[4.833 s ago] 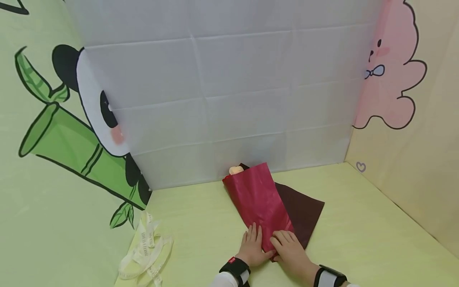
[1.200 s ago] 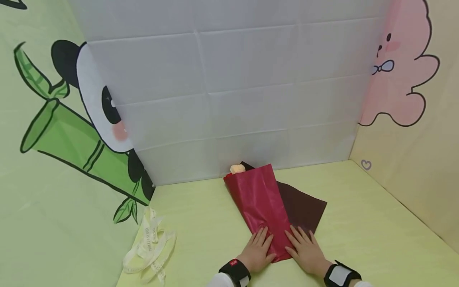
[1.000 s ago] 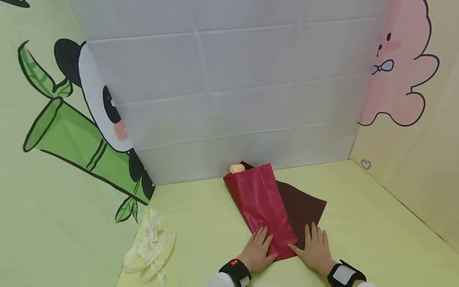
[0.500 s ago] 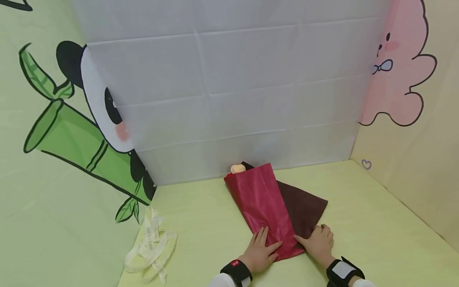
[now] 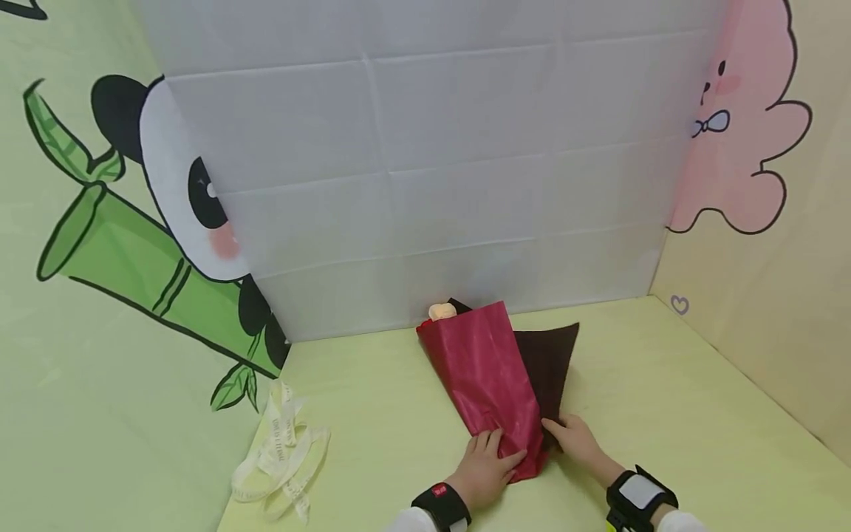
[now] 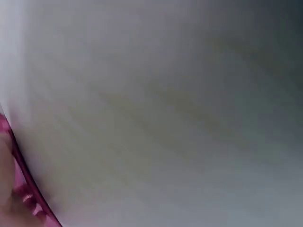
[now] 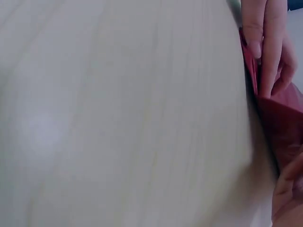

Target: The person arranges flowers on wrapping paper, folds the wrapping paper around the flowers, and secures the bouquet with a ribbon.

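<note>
In the head view a flower bouquet lies on the table, wrapped in glossy crimson wrapping paper point(image 5: 475, 362) that narrows toward me. A pale peach flower head point(image 5: 442, 312) peeks out at its far left, with a bit of red beside it. Dark brown wrapping paper point(image 5: 548, 362) sticks out from under the right side. My left hand point(image 5: 482, 473) presses on the narrow lower end with fingers and thumb spread. At the lower right edge, my right hand point(image 5: 577, 441) pinches the brown sheet between thumb and fingers. The right wrist view shows fingers on a crimson fold point(image 7: 279, 118).
A loose heap of cream printed ribbon point(image 5: 282, 443) lies at the left edge of the pale yellow table point(image 5: 665, 414). A grey-white panel point(image 5: 452, 185) stands along the back, and printed walls flank both sides. The left wrist view shows mostly blurred tabletop.
My right hand has left the crimson paper, slid right to the brown sheet's edge, gripped it and drawn it left. The brown corner has swung inward; my left hand stays on the lower end.
</note>
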A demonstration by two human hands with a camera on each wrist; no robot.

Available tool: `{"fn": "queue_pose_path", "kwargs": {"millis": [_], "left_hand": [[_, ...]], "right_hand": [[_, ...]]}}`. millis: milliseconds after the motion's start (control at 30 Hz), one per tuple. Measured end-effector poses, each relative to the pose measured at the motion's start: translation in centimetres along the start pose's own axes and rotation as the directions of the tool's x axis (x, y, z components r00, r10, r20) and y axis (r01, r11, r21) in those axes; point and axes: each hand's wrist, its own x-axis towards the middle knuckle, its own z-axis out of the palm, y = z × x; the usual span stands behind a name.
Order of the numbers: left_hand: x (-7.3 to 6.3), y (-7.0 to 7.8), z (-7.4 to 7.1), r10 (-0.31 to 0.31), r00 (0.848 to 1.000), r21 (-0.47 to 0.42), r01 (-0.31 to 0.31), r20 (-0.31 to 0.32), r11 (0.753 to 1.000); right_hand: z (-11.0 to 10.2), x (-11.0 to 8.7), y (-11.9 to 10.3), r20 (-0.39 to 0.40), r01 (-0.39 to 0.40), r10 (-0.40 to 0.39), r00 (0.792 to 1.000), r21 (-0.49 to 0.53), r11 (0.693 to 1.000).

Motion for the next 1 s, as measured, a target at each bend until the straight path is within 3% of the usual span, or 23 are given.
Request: {"fn": "queue_pose_path", "kwargs": {"millis": [100,167,267,333,400,500,533,600,667,733,800,900,1000], "left_hand": [[0.2,0.6,0.1,0.063,0.995,0.147,-0.051,-0.080,0.988],[0.3,1.1,-0.1,0.103,0.986,0.212,-0.073,-0.131,0.975],[0.2,1.7,-0.4,0.165,0.966,0.300,-0.099,-0.201,0.949],[0.0,1.8,-0.7,0.190,0.953,0.331,-0.105,-0.236,0.938],[-0.1,1.8,-0.9,0.214,0.935,0.351,-0.107,-0.283,0.930],[-0.1,1.5,-1.2,0.242,0.885,0.376,-0.084,-0.398,0.923],[-0.1,1.3,-1.2,0.250,0.865,0.383,-0.074,-0.435,0.921],[-0.1,1.1,-1.1,0.263,0.828,0.392,-0.056,-0.496,0.918],[0.0,0.9,-1.1,0.262,0.818,0.392,-0.049,-0.512,0.919],[-0.1,0.8,-1.2,0.241,0.838,0.364,-0.055,-0.489,0.930],[-0.1,0.8,-1.2,0.198,0.877,0.331,-0.048,-0.437,0.943],[-0.1,0.9,-1.1,0.104,0.937,0.255,-0.017,-0.334,0.967],[-0.1,0.7,-0.6,0.001,0.968,0.131,0.033,-0.249,0.991]], "right_hand": [[1.2,0.1,-1.1,0.064,0.071,-0.073,0.995,0.025,0.997],[2.1,0.2,-1.7,0.107,0.155,-0.151,0.983,-0.022,0.988],[3.4,0.4,-2.4,0.189,0.300,-0.273,0.943,-0.132,0.945],[4.2,0.6,-2.6,0.236,0.384,-0.333,0.913,-0.222,0.896],[4.9,0.9,-2.7,0.280,0.453,-0.377,0.883,-0.292,0.842],[5.4,1.3,-2.8,0.332,0.493,-0.395,0.857,-0.305,0.815],[5.5,1.3,-2.8,0.344,0.479,-0.377,0.860,-0.287,0.830],[5.4,1.3,-2.8,0.360,0.399,-0.307,0.881,-0.217,0.891],[5.1,1.2,-3.0,0.372,0.298,-0.226,0.900,-0.148,0.943],[4.9,1.2,-3.3,0.384,0.201,-0.149,0.911,-0.100,0.974],[4.7,1.1,-3.4,0.377,0.148,-0.103,0.920,-0.092,0.985],[4.7,1.2,-3.3,0.368,0.145,-0.094,0.925,-0.114,0.983],[4.8,1.3,-2.9,0.367,0.202,-0.141,0.919,-0.132,0.970]]}}
